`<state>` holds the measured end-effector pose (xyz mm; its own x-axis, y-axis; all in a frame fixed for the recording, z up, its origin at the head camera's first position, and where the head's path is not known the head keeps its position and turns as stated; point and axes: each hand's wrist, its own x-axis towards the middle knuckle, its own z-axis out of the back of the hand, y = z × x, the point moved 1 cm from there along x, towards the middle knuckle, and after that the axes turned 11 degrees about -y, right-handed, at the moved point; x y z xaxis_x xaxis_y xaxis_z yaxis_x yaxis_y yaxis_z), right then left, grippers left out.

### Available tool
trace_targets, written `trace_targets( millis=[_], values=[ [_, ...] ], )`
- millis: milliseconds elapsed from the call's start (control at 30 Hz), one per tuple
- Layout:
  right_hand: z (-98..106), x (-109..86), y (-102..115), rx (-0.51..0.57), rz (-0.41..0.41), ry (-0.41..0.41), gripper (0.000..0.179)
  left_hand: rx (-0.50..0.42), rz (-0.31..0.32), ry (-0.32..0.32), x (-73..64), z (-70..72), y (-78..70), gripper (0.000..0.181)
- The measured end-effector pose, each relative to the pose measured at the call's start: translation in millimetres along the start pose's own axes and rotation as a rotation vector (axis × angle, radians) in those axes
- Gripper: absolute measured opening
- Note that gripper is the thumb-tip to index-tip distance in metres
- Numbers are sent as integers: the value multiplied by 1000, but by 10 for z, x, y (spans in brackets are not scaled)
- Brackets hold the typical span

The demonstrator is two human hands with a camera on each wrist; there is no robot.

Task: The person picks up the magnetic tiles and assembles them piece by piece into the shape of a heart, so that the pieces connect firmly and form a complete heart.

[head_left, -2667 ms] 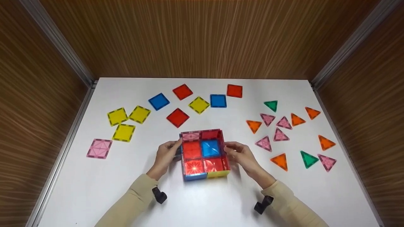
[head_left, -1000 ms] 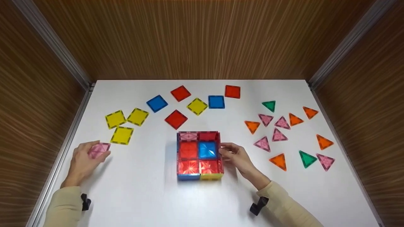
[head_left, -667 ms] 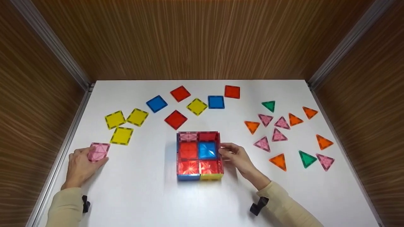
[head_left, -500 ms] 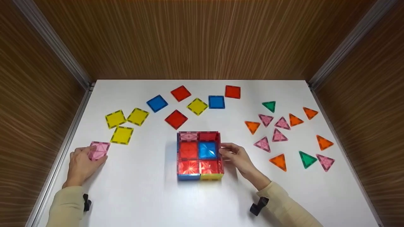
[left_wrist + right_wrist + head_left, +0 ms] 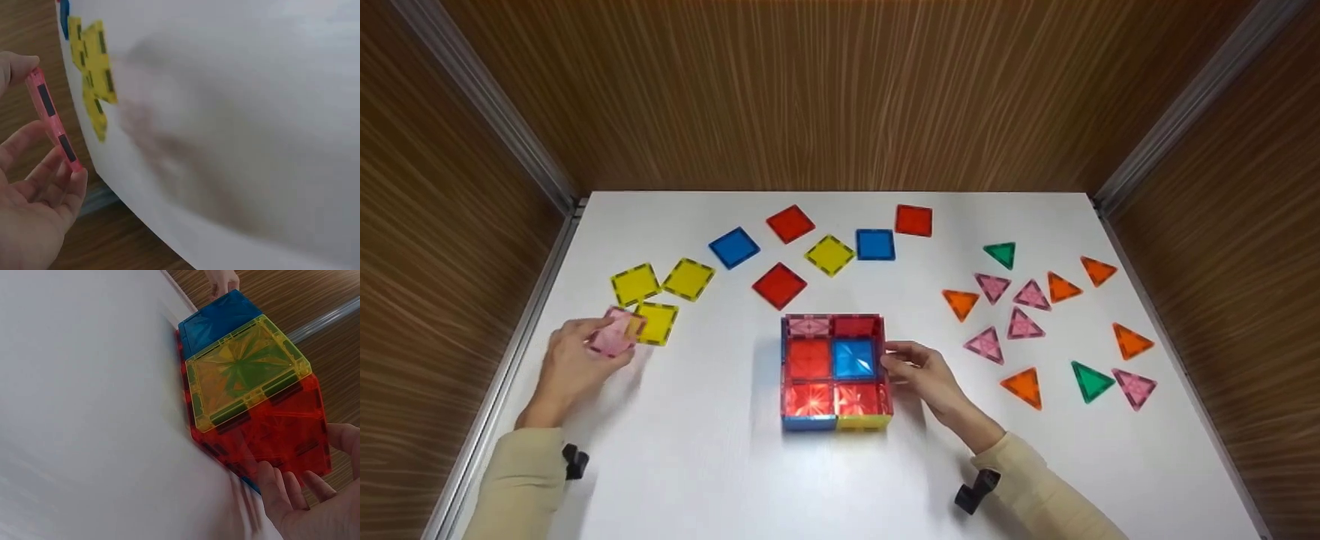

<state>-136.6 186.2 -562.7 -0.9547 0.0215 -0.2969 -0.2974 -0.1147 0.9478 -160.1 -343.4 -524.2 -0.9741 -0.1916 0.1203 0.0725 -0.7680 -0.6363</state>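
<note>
My left hand [image 5: 574, 364] holds a pink square magnetic tile [image 5: 615, 337] by its edges, thumb on one side and fingers on the other. In the left wrist view this tile [image 5: 54, 121] is seen edge-on, raised off the table. In the head view it overlaps a yellow square tile [image 5: 661, 324]. An open-topped box of magnetic tiles [image 5: 808, 358] stands at mid-table, with red, blue, yellow and pink panels. My right hand [image 5: 930, 375] holds its right wall. In the right wrist view, fingers [image 5: 273, 486] lie along the red wall [image 5: 275, 427], with the thumb at its upper edge.
Two more yellow squares [image 5: 688, 279] lie beyond the left hand. Blue [image 5: 733, 247] and red squares [image 5: 780, 286] are spread behind the box. Several orange [image 5: 1024, 387], pink [image 5: 984, 345] and green triangles [image 5: 1091, 381] lie at right. Wood-grain panels [image 5: 840, 90] surround the white table.
My left hand has left the box, reached the pink square at far left, picked it up and moved it slightly right and away from me. The right hand has stayed at the box.
</note>
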Motion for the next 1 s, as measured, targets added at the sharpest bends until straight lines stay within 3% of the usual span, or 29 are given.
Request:
trace_targets(
  millis=[167,367,567,800,1000],
  values=[
    [3,7,3,-10,1,-7,50,-62,-92,89,51,-153,-395,66],
    [0,19,-8,-6,-6,-15,48,-87,-168,222,55,-491,-806,63],
    [12,11,-12,-7,-1,-8,51,-132,-266,281,26,-791,-1191,61],
    [13,17,-17,-19,6,-8,51,-173,-384,346,-36,-962,-1565,60],
    [0,9,-9,-3,-5,-30,47,-149,-457,427,-75,-1078,-1783,63]
  ],
)
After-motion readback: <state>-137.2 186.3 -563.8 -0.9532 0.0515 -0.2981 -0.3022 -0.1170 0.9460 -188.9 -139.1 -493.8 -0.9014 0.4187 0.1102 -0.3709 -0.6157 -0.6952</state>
